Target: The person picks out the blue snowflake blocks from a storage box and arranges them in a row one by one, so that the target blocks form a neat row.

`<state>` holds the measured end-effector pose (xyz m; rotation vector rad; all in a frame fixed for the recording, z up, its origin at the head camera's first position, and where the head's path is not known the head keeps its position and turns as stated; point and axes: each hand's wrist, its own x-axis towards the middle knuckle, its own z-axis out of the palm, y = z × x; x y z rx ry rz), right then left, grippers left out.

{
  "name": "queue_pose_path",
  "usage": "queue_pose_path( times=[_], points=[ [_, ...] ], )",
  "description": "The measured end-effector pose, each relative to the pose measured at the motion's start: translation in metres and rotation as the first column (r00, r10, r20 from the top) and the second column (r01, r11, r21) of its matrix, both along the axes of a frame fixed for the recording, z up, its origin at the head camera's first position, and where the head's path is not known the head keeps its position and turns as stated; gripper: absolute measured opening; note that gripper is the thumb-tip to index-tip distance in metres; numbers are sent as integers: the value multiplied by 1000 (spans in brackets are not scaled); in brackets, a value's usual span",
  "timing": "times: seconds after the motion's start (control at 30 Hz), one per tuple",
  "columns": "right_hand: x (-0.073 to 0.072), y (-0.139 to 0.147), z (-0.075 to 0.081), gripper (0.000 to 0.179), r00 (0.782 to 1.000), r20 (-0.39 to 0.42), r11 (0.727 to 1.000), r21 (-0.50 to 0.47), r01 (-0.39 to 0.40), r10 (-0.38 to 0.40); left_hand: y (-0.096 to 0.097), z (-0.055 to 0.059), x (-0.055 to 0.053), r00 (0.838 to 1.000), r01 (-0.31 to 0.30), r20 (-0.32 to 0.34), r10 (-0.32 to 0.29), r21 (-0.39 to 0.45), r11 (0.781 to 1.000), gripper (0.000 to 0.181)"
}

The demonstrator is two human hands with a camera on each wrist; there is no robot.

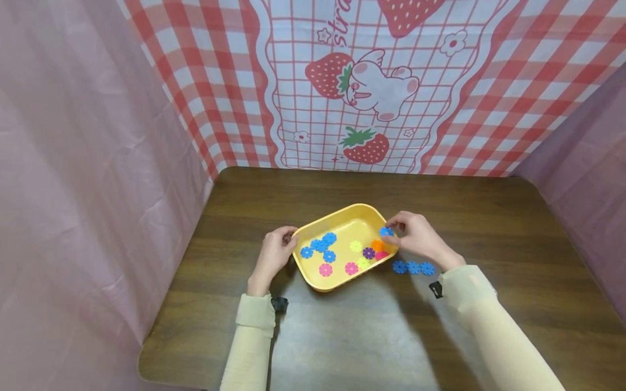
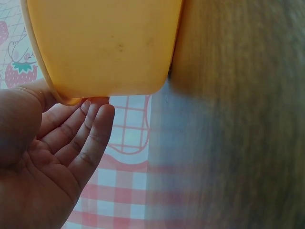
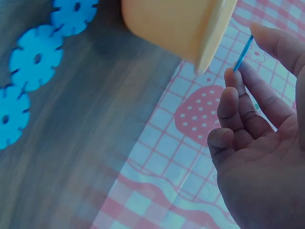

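My left hand (image 1: 274,254) holds the left end of a yellow plastic tray (image 1: 337,225), thumb at the rim and fingers against the outside. At the tray's right end, my right hand (image 1: 419,234) pinches a blue notched disc (image 1: 386,232) between thumb and fingertips; the right wrist view shows this disc (image 3: 243,53) edge-on, beside the rim. Inside the tray lie several blue discs (image 1: 321,245) bunched at the left. Pink discs (image 1: 325,270), yellow discs (image 1: 356,246), a purple disc (image 1: 369,253) and an orange disc (image 1: 377,245) lie there too.
Three blue discs (image 1: 413,267) joined in a row lie on the brown wooden table (image 1: 342,336), right of the tray and below my right hand. A red-and-white checked cloth (image 1: 235,87) with strawberries hangs behind the table. Pink curtains (image 1: 88,179) flank both sides.
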<state>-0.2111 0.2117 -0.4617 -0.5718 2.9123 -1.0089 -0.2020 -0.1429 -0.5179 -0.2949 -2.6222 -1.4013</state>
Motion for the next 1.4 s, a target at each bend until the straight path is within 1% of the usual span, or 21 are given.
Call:
queue_pose_path(
  times=[0.17, 0.4, 0.6, 0.77, 1.07, 1.27, 1.4],
  points=[
    [8, 12, -1, 26, 1000, -23, 1000, -8, 18, -18, 0, 1, 0, 1000, 4, -4, -4, 6, 1000, 19],
    [16, 35, -6, 26, 994, -99, 999, -9, 37, -38, -1, -1, -1, 1000, 5, 7, -5, 9, 1000, 19],
    [23, 54, -12, 26, 988, -133, 997, 3, 74, -73, -1, -1, -1, 1000, 5, -4, -5, 9, 1000, 19],
    [32, 68, -17, 26, 984, -152, 996, 4, 92, -91, -1, -1, 0, 1000, 4, 3, -4, 6, 1000, 19],
    [48, 89, -32, 27, 985, -115, 991, 25, 133, -130, -1, -1, 0, 1000, 2, -1, -1, 18, 1000, 18],
    [54, 101, -47, 27, 982, -109, 987, 23, 160, -156, -1, 0, 0, 999, -7, 32, 7, 0, 1000, 19],
    [58, 107, -53, 28, 981, -84, 984, 25, 176, -173, 0, 1, 1, 999, -6, 42, 6, 5, 1000, 19]
  ],
)
